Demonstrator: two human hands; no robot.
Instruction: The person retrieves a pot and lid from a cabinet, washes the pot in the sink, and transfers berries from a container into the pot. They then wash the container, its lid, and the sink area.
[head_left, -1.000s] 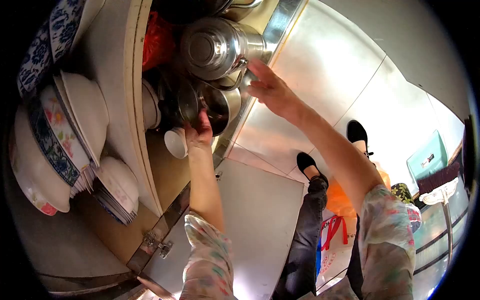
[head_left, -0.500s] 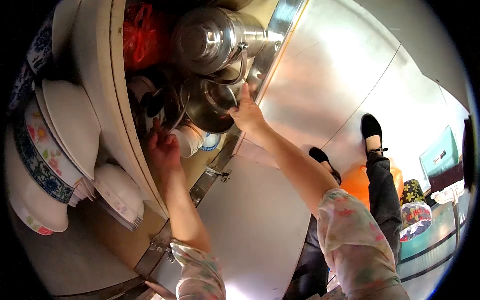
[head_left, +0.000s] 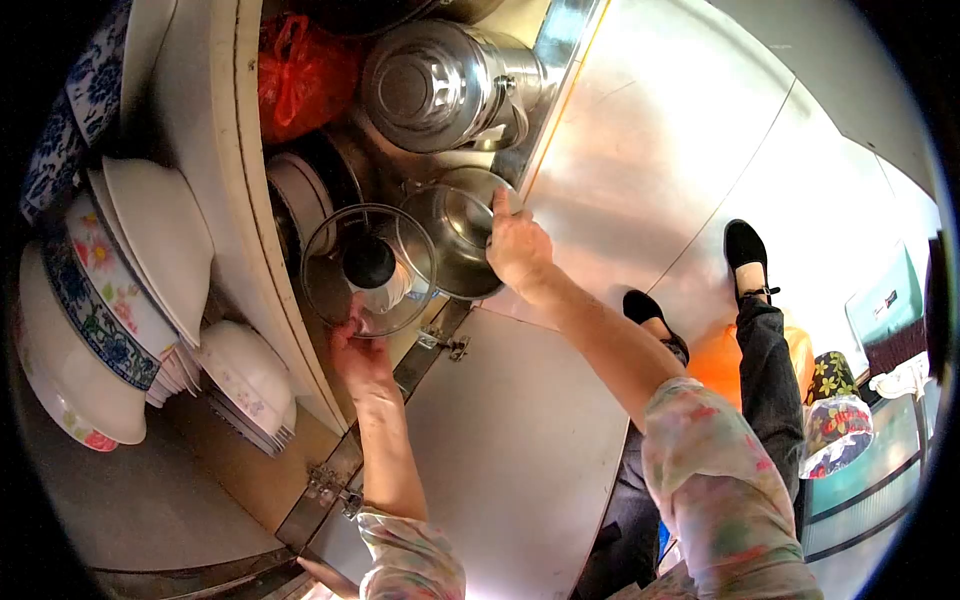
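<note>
The floor [head_left: 670, 150] is pale and shiny with thin dark lines, and beside it is an open cupboard with a white shelf board [head_left: 246, 170]. The left hand [head_left: 365, 355] holds a clear round glass lid [head_left: 370, 285] with a black knob [head_left: 368, 261]. Its fingers are clamped on the low edge of the lid, and some show through the glass. The lid is over small white cups [head_left: 385, 292], and its side overlaps a shiny round metal pot [head_left: 462, 235] in this view. The right hand [head_left: 520, 250] is at the rim of the pot, with its fingers close together and clamped there. Above the pot is a big silver metal can with a handle [head_left: 425, 88], next to a red plastic bag [head_left: 300, 80]. White bowls with flowers [head_left: 105, 300] sit on the other side of the board. By the feet are an orange plastic bag [head_left: 718, 365] and a black bin with yellow flowers [head_left: 832, 382]. Red writing on the clear plastic [head_left: 838, 430] around the bin is too small to read. A blue-green dustpan [head_left: 885, 305] has a tiny label, too small to read.
</note>
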